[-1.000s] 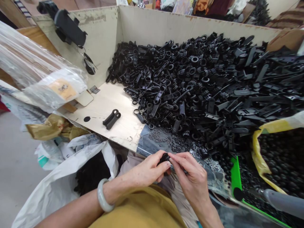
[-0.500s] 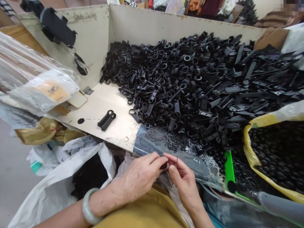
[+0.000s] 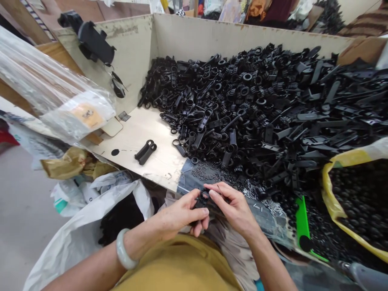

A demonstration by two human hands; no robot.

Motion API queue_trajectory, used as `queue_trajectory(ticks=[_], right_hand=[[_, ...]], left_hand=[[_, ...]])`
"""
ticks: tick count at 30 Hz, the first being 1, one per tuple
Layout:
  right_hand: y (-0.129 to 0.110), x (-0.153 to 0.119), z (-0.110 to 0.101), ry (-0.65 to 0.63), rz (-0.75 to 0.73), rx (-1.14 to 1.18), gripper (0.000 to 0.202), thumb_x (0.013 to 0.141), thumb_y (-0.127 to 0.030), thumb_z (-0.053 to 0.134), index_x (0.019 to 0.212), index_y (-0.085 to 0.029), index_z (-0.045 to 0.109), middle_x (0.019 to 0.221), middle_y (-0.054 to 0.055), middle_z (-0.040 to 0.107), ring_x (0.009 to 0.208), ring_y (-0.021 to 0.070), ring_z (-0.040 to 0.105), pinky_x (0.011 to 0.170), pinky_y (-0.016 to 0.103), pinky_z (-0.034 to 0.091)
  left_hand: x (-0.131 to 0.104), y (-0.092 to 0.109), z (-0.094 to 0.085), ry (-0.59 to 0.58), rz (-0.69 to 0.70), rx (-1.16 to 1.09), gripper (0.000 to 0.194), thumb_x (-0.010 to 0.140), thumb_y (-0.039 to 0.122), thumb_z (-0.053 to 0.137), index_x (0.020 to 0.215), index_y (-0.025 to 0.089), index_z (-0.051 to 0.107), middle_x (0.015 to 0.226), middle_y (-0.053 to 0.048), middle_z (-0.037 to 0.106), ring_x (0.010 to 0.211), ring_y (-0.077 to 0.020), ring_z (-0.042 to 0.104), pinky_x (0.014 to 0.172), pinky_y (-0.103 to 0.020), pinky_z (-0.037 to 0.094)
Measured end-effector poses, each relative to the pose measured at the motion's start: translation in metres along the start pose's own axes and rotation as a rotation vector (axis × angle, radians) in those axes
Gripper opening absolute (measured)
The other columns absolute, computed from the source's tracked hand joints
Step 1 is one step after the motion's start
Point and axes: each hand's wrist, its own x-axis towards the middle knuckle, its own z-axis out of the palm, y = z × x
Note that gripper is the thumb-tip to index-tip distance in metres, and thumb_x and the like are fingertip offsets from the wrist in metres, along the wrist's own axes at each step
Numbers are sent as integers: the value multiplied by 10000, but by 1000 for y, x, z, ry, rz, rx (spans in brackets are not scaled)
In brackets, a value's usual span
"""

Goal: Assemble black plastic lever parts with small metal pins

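Close together near the tray's front edge, both hands are on a small black ring-shaped plastic part (image 3: 204, 195). My left hand (image 3: 184, 214), with a pale bangle on its wrist, is closed round the part. The fingertips of my right hand (image 3: 232, 204) pinch at the part's right side; a thin dark piece shows by those fingers, too small to make out. Two black handle-like parts (image 3: 146, 152) lie side by side on the bare board to the left. Silver pins (image 3: 273, 207) and tiny dark pieces (image 3: 206, 171) lie just beyond my hands.
A large heap of black plastic parts (image 3: 218, 105) fills the tray (image 3: 242, 34). At right are a yellow-edged bag (image 3: 329, 194) of black pieces, a green strip (image 3: 302, 218) and a grey tool (image 3: 366, 276). A white bag (image 3: 72, 238) stands at lower left.
The camera view has shifted, so the scene sits further right. My left hand has turned, showing its thumb and more of the black part, and my right fingers have moved over the part.
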Motion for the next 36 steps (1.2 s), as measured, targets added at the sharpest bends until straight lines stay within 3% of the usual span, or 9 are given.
queue_trajectory(ticks=[7, 11, 15, 20, 26, 30, 32, 33, 36], right_hand=[[4, -3, 1, -38, 20, -34, 311, 948, -410, 672, 1178, -231, 781, 742, -18, 532, 679, 127, 517, 625, 247, 436], [6, -4, -2, -97, 0, -23, 307, 969, -382, 648, 1208, -230, 766, 786, -9, 566, 671, 117, 516, 614, 242, 433], [4, -4, -9, -182, -25, -50, 319, 984, -359, 629, 1253, -232, 742, 909, 30, 664, 780, 138, 587, 671, 254, 466], [0, -3, -15, -230, -57, -146, 303, 960, -275, 632, 1232, -221, 753, 832, 7, 634, 643, 100, 498, 558, 230, 396], [0, -6, -14, -233, -66, -146, 282, 928, -239, 636, 1169, -203, 777, 791, 2, 619, 603, 88, 481, 520, 216, 378], [0, -16, -11, -231, -41, -98, 318, 908, -205, 638, 1198, -233, 765, 851, 6, 644, 604, 86, 500, 525, 210, 394], [1, -21, -12, -192, -22, -65, 328, 900, -235, 671, 1217, -249, 757, 900, 17, 669, 606, 90, 505, 526, 214, 407], [2, -23, -13, -146, -9, -47, 336, 895, -265, 694, 1226, -251, 752, 922, 23, 680, 600, 93, 503, 523, 218, 413], [9, -25, -20, 106, 26, -51, 297, 907, -352, 698, 1167, -227, 765, 859, 23, 685, 585, 109, 507, 542, 239, 441]], left_hand=[[0, -5, -5, -12, -29, -69, 652, 859, 445, 710, 1341, 154, 380, 706, 47, 637, 457, -40, 415, 485, -202, 243], [-1, 0, -6, -48, -52, -64, 698, 882, 437, 691, 1405, 139, 336, 701, 41, 637, 435, -31, 379, 469, -203, 198], [-1, 0, -8, -129, -49, -70, 581, 910, 436, 669, 1335, 141, 404, 736, -4, 679, 419, -33, 409, 449, -204, 197], [1, -1, -7, -212, -38, -105, 416, 919, 429, 668, 1172, 155, 484, 771, -52, 725, 387, -29, 419, 416, -197, 200], [3, -10, -5, -238, -63, -133, 377, 899, 466, 687, 1053, 168, 514, 736, -34, 704, 376, -34, 430, 387, -195, 192], [0, -20, -4, -228, -102, -99, 391, 886, 503, 681, 1012, 183, 496, 647, 34, 608, 394, -51, 397, 399, -196, 253], [0, -17, -4, -175, -78, 34, 353, 898, 488, 658, 1013, 193, 501, 621, 68, 539, 434, -66, 372, 436, -200, 289], [1, -13, -4, -95, -25, 157, 314, 899, 461, 654, 1002, 196, 521, 631, 67, 529, 472, -76, 383, 467, -204, 310], [12, 1, -8, 333, 207, 679, 176, 908, 366, 630, 868, 201, 582, 685, 29, 572, 606, -122, 471, 582, -241, 352]])
